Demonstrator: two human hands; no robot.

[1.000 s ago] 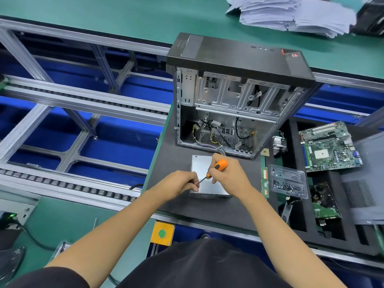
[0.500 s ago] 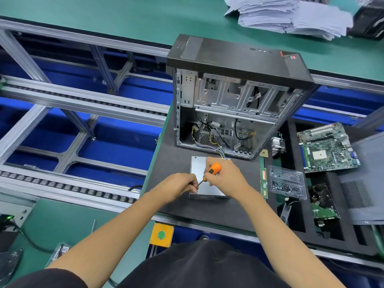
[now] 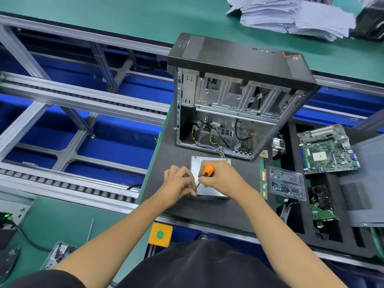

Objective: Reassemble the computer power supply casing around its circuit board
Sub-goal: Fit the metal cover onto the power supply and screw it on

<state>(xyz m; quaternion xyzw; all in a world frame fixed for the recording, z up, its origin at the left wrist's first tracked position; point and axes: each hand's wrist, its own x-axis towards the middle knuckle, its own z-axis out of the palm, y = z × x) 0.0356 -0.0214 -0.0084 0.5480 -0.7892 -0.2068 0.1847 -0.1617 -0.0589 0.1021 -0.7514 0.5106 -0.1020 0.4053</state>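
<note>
**Head view: screwdriver meets power supply casing on the bench**

Head camera, looking down: the right hand [image 3: 223,179] grips an orange-handled screwdriver [image 3: 205,173], its shaft angled down toward the near-left edge of the silver power supply casing [image 3: 209,193]. The left hand [image 3: 178,183] rests at that same edge, fingertips pinched at the screwdriver's tip. The casing lies flat on a dark mat [image 3: 172,161], just in front of an open computer tower [image 3: 234,96]. A clear screw tray [image 3: 286,185] and a motherboard [image 3: 328,149] sit to the right.
</note>
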